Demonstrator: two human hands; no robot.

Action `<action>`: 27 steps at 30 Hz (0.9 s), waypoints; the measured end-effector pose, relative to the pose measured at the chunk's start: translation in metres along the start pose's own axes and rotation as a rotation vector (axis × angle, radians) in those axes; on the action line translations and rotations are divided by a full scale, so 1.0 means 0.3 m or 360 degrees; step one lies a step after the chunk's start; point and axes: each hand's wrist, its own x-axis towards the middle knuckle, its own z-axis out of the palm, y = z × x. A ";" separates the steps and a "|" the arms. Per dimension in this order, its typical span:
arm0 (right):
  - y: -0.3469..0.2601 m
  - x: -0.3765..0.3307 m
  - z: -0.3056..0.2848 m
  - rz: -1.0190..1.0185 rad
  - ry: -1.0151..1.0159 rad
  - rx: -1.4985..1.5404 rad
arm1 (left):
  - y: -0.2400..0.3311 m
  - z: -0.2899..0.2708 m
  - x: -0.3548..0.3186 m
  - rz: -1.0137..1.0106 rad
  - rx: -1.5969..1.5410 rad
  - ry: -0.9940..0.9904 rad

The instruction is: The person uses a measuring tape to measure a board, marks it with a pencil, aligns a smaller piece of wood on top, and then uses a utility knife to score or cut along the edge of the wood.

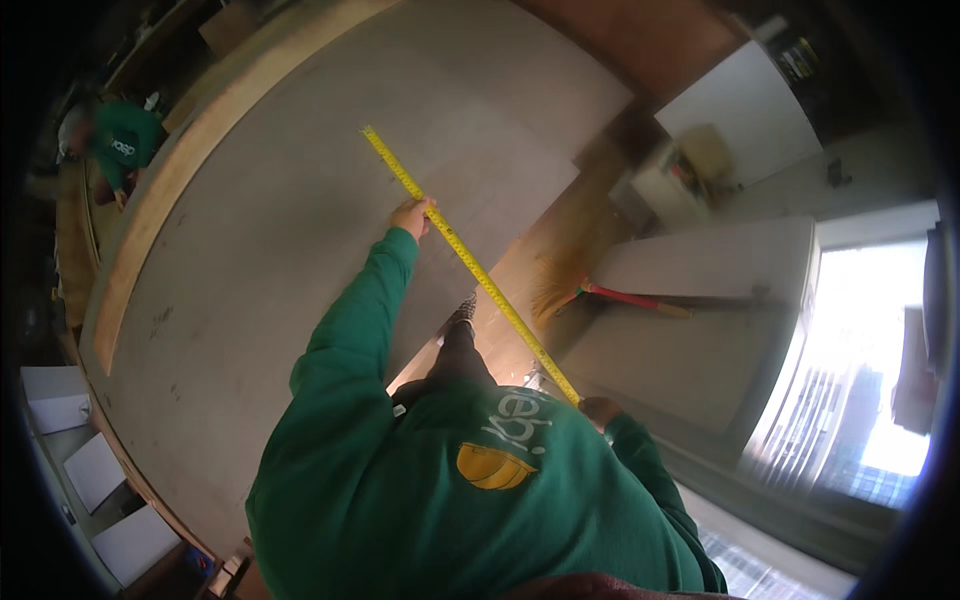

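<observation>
Right hand (601, 410), closed near the chest on the near end of the yellow tape measure (470, 262), anchored a blade that ran diagonally up-left across the grey board (250, 230), where the farther left hand (413, 216) pinched it flat, its tip lying beyond.

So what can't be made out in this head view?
- Right hand: mostly hidden behind the green sleeve, so its grip is unclear.
- Tape measure: markings too small to read; its case is hidden.
- Left hand: fingers on the tape, too small to judge.
- Grey board: its lower edge is covered by the torso.
</observation>
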 end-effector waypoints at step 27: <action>-0.055 1.600 -1.318 -0.0552 0.0234 -0.0687 | 0.064 0.158 0.611 0.0589 0.2097 0.1086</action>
